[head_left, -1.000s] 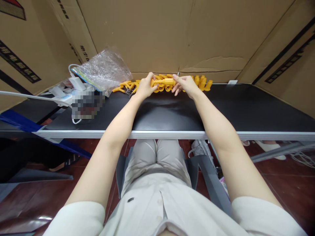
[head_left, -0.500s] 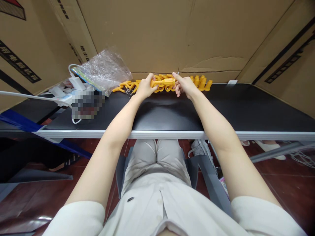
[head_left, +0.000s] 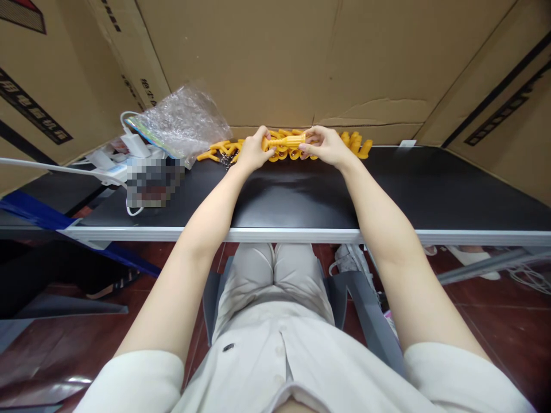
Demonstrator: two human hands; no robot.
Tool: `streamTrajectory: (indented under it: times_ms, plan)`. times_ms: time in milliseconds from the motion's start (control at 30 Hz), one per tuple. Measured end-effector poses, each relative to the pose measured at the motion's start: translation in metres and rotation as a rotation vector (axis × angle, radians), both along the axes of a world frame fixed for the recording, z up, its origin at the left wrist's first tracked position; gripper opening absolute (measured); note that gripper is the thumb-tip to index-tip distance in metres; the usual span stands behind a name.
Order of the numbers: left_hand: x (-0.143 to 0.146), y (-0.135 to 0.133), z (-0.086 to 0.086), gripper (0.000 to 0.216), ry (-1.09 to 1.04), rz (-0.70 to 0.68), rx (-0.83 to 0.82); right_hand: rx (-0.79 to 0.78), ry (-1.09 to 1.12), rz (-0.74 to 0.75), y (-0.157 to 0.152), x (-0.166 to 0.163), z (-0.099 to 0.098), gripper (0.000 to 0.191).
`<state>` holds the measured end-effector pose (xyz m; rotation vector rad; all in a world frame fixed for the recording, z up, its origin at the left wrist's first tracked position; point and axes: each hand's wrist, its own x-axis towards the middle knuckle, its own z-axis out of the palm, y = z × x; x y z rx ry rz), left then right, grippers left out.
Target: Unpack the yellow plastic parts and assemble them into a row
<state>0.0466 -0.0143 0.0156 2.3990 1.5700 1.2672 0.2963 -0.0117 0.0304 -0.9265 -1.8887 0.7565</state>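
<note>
In the head view, my left hand (head_left: 255, 150) pinches the narrow left end of a yellow ribbed plastic handle (head_left: 293, 140), held level above the back of the black table. My right hand (head_left: 325, 146) has its thumb and fingers bent around the wider right end of that handle; whether a small part sits in those fingertips is hidden. Beneath and behind both hands runs a row of similar yellow plastic parts (head_left: 356, 143), some standing upright. Left of my left hand lie yellow forked pieces (head_left: 209, 154) with small metal chains (head_left: 224, 160).
A clear plastic bag (head_left: 185, 117) leans at the back left, beside a white power strip (head_left: 123, 169) with chargers and a blurred-out object (head_left: 154, 182). Cardboard walls (head_left: 275, 63) enclose the black table (head_left: 434, 189) behind and at the sides. Its metal edge (head_left: 293, 236) faces me.
My right hand has turned, and its fingers have closed around the right end of the yellow handle. My left hand keeps its hold almost unmoved.
</note>
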Motion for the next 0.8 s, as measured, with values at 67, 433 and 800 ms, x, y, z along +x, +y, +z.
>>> streamTrajectory:
  times_ms: [67,433,800]
  plan:
    - [0.000,-0.001,0.000,0.025,0.014,0.000,0.005,-0.002,-0.001,-0.006,-0.001,0.000,0.000,0.084]
    - [0.001,-0.003,0.001,0.027,0.031,-0.031,-0.026,-0.040,-0.022,-0.094,-0.019,-0.011,0.006,0.074]
    - [0.000,0.003,-0.003,0.027,0.030,-0.025,-0.007,-0.244,0.126,-0.171,-0.040,-0.024,0.017,0.058]
